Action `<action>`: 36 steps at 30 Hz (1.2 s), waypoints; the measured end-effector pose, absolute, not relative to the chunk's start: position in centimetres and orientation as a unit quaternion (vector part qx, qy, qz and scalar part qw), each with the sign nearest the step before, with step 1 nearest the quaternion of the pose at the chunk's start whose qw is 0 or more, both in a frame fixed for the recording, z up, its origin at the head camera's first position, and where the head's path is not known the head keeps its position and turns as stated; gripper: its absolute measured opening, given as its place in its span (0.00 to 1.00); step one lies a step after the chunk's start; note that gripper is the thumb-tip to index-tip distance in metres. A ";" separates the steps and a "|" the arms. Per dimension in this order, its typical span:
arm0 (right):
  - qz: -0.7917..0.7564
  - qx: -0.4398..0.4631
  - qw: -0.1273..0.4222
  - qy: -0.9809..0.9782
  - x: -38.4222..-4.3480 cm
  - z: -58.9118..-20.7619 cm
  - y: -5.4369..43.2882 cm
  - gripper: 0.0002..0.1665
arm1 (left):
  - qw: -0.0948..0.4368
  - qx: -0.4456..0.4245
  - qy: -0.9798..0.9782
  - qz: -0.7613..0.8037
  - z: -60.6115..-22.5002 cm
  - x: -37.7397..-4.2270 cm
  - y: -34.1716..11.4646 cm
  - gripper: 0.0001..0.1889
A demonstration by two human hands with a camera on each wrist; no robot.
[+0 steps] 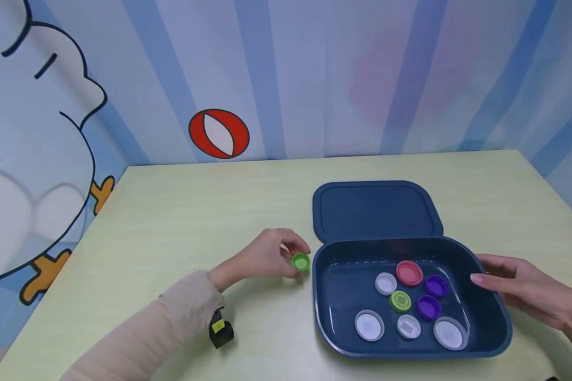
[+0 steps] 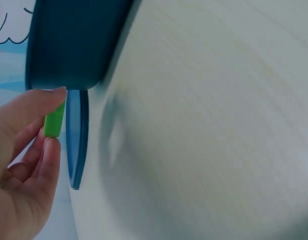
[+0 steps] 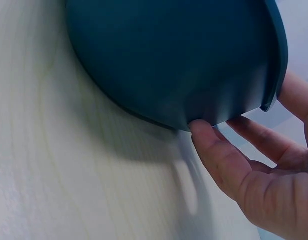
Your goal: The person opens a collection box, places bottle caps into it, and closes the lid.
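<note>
My left hand (image 1: 271, 256) pinches a light green bottle cap (image 1: 301, 261) between thumb and fingertips, just off the left side of a dark blue plastic box (image 1: 348, 349). In the left wrist view the same green cap (image 2: 53, 121) appears edge-on between the fingers. On the box's right side, my right hand (image 1: 529, 288) grips the rim, its thumb over the edge. Inside the box lie several caps: a red cap (image 1: 409, 273), a green cap (image 1: 400, 301), two purple caps, one of them a purple cap (image 1: 436, 286), and several white caps, including a white cap (image 1: 369, 325).
Behind the box a dark blue lid (image 1: 376, 209) lies flat on the pale wooden table (image 1: 195, 206). A striped blue cloth wall (image 1: 305, 79) with a printed red-and-white ball stands along the back edge. A black device (image 1: 220, 330) hangs at my left wrist.
</note>
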State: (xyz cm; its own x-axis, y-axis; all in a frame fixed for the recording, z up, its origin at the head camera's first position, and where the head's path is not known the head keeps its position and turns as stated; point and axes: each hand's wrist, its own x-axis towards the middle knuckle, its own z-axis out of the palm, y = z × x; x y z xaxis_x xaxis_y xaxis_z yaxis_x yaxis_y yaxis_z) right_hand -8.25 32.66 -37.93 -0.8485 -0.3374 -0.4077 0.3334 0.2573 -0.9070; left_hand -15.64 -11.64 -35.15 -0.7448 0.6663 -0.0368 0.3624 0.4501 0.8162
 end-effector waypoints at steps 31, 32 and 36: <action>-0.615 -0.016 0.275 0.739 -8.3 -37.9 32.8 0.34 | 0.178 0.350 0.828 0.400 -30.3 -15.5 -10.4 0.17; -0.620 -0.019 0.275 0.735 -8.3 -37.9 32.8 0.32 | 0.180 0.354 0.826 0.399 -30.2 -15.5 -10.2 0.17; -0.629 -0.024 0.278 0.726 -8.3 -38.0 32.9 0.32 | 0.189 0.365 0.821 0.396 -30.0 -15.5 -9.2 0.17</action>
State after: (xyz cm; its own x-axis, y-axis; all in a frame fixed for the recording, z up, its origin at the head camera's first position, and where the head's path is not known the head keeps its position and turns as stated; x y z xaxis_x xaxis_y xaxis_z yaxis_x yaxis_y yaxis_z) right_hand -8.30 32.92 -37.96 -0.8447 -0.3841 -0.3728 0.3146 0.2071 -0.9263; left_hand -15.53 -9.18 -30.02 -0.6619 0.7493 -0.0216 0.4490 0.4194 0.7890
